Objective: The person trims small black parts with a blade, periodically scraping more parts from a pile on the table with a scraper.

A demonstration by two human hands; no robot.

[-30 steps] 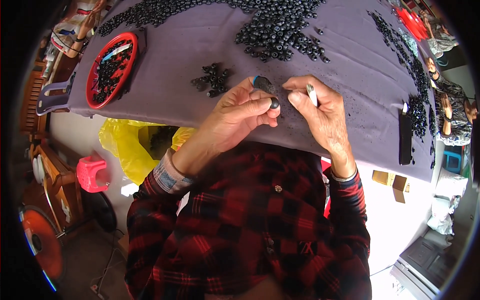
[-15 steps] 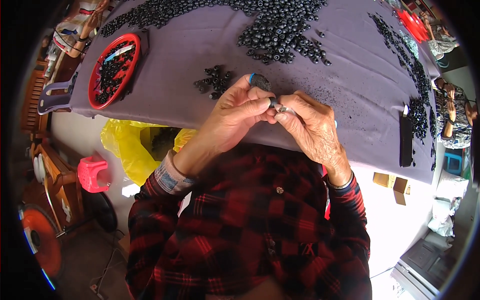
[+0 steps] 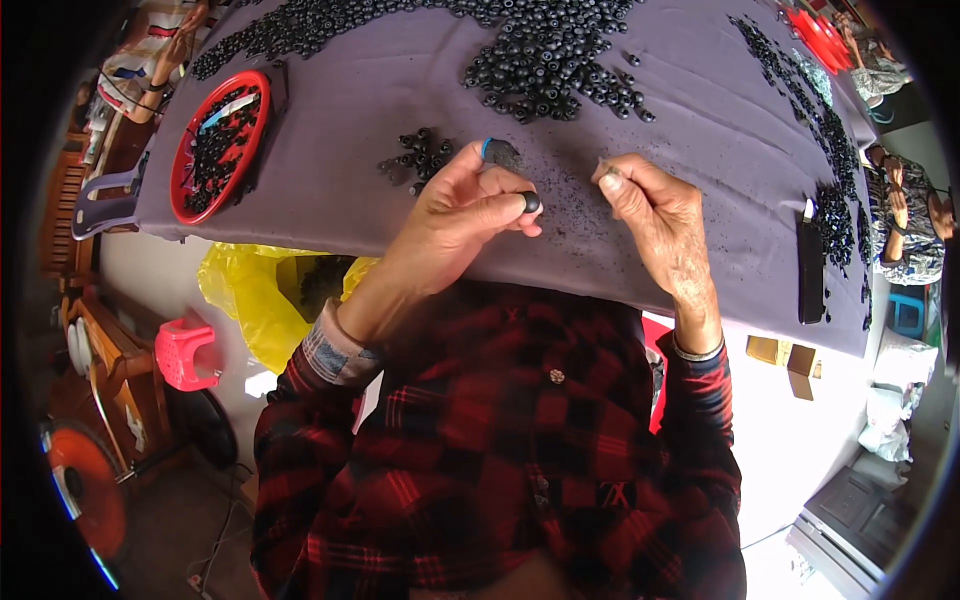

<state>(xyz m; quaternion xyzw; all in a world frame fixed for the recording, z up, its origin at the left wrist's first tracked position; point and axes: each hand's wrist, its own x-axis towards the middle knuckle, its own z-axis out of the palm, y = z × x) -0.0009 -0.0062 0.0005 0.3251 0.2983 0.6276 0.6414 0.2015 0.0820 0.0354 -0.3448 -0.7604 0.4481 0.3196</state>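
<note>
My left hand [image 3: 455, 215] pinches a small round black bead-like piece [image 3: 531, 202] between thumb and forefinger. A dark cover with a blue edge [image 3: 501, 152] sits on one of its fingers. Apart from it, to the right, my right hand [image 3: 655, 215] is closed in a pinch over the table; what its fingertips hold, if anything, is too small to name. Beyond my left hand lies a small group of black pieces [image 3: 420, 152]. A large pile of similar round pieces [image 3: 550, 70] spreads farther back on the purple cloth [image 3: 350, 130].
At the left stands a red basin [image 3: 178, 190] with small dark bits. A yellow plastic bag [image 3: 235, 280] hangs below the table edge, near a pink stool [image 3: 180, 355]. A black oblong case [image 3: 811, 270] and a strip of dark pieces [image 3: 835, 210] lie at the right. Other people sit around.
My hands have come apart: the right hand has moved away to the right and slightly up from the black piece. My left hand still holds that piece, having shifted slightly left.
</note>
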